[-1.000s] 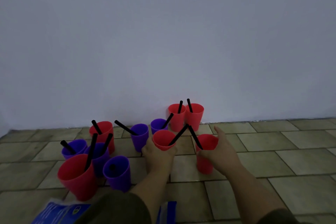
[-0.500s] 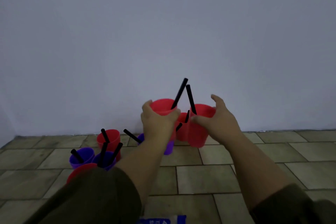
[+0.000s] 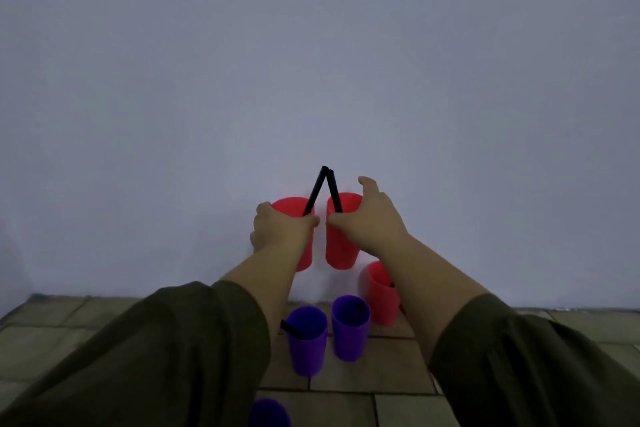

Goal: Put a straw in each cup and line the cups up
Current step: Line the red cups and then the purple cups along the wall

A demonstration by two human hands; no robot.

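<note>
Each hand, left hand [image 3: 280, 230] and right hand [image 3: 369, 220], grips a red plastic cup [image 3: 304, 253] [image 3: 341, 246] holding a black straw [image 3: 315, 191] [image 3: 335, 191], raised above the tiled floor [image 3: 346, 381]; lining up is underway, and setting them down in the row likely comes next.

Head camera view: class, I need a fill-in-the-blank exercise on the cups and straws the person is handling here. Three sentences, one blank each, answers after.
1. The left hand and the right hand each hold a plastic cup of the colour ____.
2. The black straws in the two held cups lean so that their tips ____.
3. The two purple plastic cups nearest the wall stand on the ____ floor.

Missing words: red; meet; tiled
</note>
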